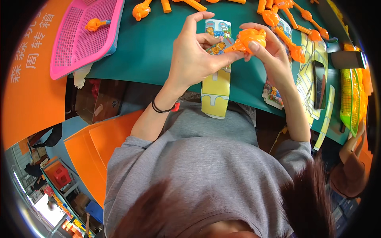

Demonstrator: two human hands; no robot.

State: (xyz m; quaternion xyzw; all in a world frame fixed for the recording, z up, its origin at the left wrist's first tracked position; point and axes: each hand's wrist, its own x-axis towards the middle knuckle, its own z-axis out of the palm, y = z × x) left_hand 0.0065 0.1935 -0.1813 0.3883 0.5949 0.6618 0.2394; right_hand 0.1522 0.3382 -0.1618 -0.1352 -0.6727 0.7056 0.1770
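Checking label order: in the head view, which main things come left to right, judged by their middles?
Pink basket → left hand → orange toy in the fingers → right hand → dark phone → yellow mesh basket with green rim.

A worktable (147, 51) bearing many orange toys (271, 18) and a pink basket (54, 66) suggests a workshop.

Orange toy (256, 35) glossy plastic; yellow strip (215, 104) smooth, paper-like; basket (79, 68) plastic; shirt (198, 158) matt cloth

Glossy orange toy (251, 38) midair, tilted, head (258, 35) rightward, cartoon-printed label (217, 48) at its stem (234, 48)
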